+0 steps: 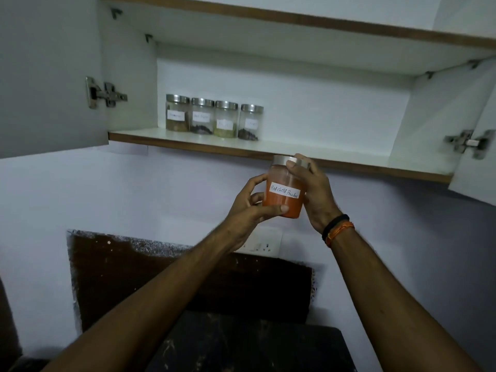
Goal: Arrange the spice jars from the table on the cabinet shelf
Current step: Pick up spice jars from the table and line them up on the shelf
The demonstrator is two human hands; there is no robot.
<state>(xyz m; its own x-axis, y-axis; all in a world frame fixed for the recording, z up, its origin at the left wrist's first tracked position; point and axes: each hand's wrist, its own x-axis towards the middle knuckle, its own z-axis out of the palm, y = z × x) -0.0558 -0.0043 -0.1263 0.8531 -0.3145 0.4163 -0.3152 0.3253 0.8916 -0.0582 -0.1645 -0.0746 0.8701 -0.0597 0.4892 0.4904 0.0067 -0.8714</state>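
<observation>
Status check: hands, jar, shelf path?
Left hand and right hand both grip chilli jar, below shelf edge. Four jars already lined up at left. Space right of them open.

Four lidded jars [213,118] stand in a tight row at the left of the lower shelf [308,153], lids well under the upper shelf [295,47]. Right of them the shelf lies bare to the side wall. Both doors [48,73] swing wide, so the front is unobstructed.
</observation>
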